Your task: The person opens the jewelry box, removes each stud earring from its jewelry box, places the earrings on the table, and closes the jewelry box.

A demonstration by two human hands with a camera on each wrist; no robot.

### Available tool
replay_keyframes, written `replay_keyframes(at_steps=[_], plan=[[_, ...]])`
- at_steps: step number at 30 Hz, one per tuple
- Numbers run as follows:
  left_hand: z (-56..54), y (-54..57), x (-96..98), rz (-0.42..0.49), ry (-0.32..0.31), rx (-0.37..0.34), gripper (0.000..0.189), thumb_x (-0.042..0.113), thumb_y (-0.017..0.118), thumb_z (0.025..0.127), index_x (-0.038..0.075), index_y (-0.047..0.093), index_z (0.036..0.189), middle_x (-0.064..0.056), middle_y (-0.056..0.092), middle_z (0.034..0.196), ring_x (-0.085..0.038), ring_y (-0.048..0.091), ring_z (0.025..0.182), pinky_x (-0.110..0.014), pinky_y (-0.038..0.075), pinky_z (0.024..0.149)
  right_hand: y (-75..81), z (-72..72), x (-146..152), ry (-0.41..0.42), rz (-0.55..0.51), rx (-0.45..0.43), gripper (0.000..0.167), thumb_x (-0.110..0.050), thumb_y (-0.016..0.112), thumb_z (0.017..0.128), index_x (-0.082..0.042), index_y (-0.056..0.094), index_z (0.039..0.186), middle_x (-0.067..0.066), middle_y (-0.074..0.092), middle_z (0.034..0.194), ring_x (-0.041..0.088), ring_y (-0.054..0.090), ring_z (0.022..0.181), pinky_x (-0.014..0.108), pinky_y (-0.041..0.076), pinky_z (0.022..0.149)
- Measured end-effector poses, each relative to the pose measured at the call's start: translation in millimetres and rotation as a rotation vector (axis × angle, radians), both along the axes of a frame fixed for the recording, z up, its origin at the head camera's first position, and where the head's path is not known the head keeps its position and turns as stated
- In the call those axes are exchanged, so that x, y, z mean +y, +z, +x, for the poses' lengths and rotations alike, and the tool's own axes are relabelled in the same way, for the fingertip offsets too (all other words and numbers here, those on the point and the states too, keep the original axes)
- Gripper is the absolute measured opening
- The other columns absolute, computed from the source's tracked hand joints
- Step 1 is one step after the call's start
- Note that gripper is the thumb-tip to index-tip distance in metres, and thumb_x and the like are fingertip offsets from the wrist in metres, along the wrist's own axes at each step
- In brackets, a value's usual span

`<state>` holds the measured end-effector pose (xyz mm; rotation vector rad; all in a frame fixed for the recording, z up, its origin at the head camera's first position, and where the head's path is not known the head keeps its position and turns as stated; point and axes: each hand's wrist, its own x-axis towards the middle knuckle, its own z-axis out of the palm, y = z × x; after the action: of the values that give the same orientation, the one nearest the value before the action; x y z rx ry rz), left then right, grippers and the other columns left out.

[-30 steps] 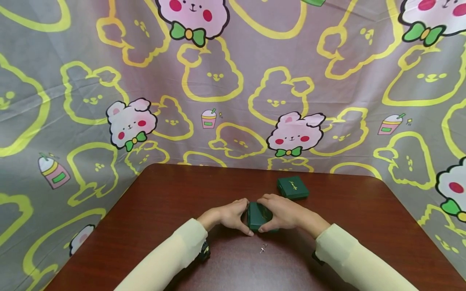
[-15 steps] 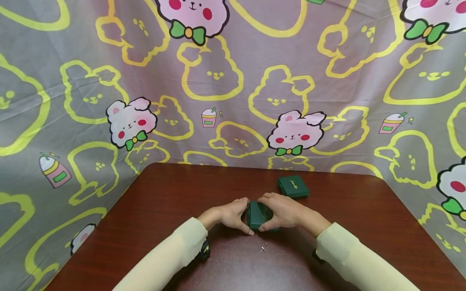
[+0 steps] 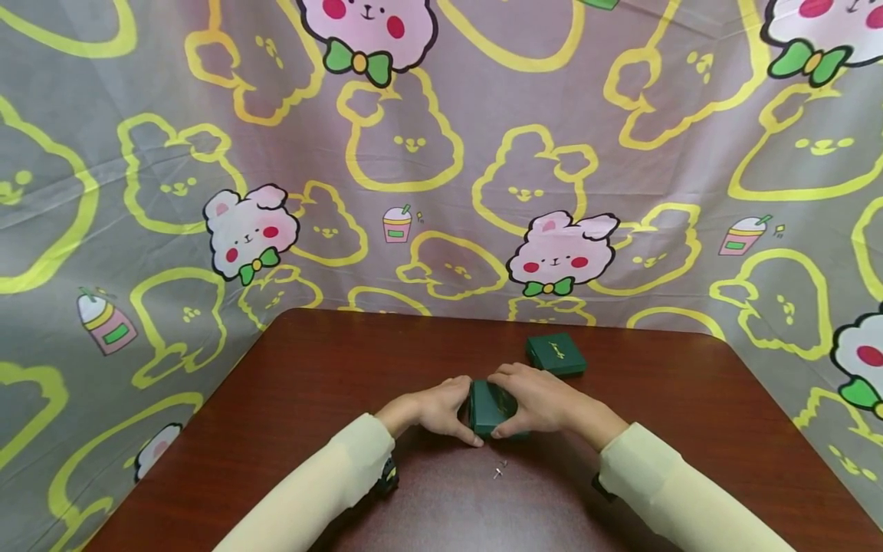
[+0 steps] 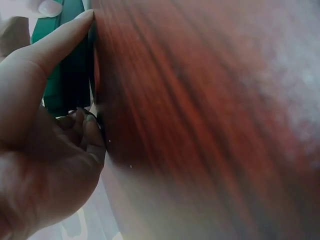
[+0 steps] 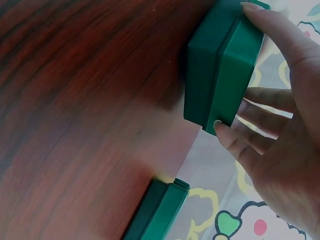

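Note:
A small dark green jewelry box (image 3: 488, 406) sits closed on the brown wooden table (image 3: 345, 360), between both hands. From the left side, my left hand (image 3: 444, 410) holds it, thumb at the near edge and fingers curled at the far side. My right hand (image 3: 539, 400) grips the upper part of the box (image 5: 232, 65) in the right wrist view, thumb on one edge and fingertips on the opposite one. On the near side of the box lie tiny silver pieces (image 3: 497, 473), perhaps earrings, too small to make out. The box's interior is hidden.
Behind the right hand stands a second green box (image 3: 556, 354) with gold lettering on its lid. A cartoon-printed cloth (image 3: 448, 207) hangs along the table's back and sides.

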<state>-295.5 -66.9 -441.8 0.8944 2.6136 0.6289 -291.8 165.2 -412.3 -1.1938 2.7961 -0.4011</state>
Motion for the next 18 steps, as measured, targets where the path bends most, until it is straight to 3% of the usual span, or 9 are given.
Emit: replay_keyframes(at_steps=[18], plan=[[-1.2, 1.8, 0.8, 0.029, -0.017, -0.002, 0.076, 0.041, 0.091, 0.076, 0.01, 0.048, 0.129, 0.003, 0.05, 0.115, -0.013, 0.047, 0.108, -0.03, 0.04, 0.1, 4.5, -0.2, 0.4, -0.008, -0.006, -0.02, 0.084, -0.057, 0.084, 0.076, -0.009, 0.06, 0.139, 0.008, 0.058, 0.137, 0.026, 0.056, 0.123, 0.049, 0.05, 0.098]])
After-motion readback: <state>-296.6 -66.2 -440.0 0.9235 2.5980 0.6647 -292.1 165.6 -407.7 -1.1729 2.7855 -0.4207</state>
